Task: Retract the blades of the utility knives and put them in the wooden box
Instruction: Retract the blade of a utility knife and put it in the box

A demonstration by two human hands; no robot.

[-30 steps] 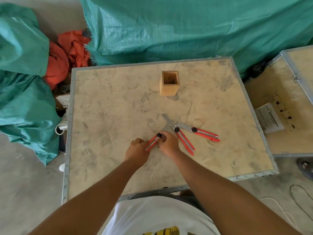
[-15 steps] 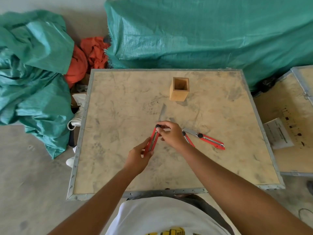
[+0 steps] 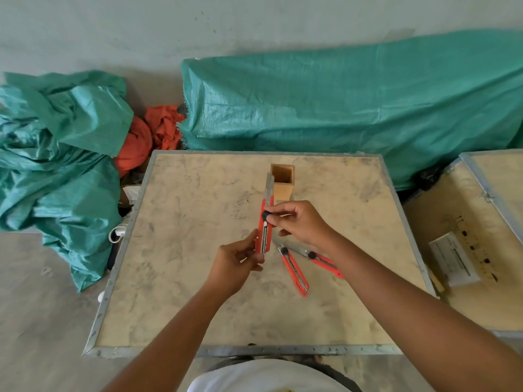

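**Knife lifted clear of the table, blade still out**

Raised since a moment ago from just above the tabletop, the red utility knife (image 3: 264,226) now stands nearly upright between both hands. The right hand (image 3: 300,222) pinches its black slider knob (image 3: 266,215) between thumb and fingertips; the left hand (image 3: 240,258) grips the handle's lower end. The grey blade (image 3: 269,185) remains extended — it overlaps the open wooden box (image 3: 283,181) behind it. Two more red knives (image 3: 294,270) lie crossed on the worn table (image 3: 175,264), blades out, below the right wrist.
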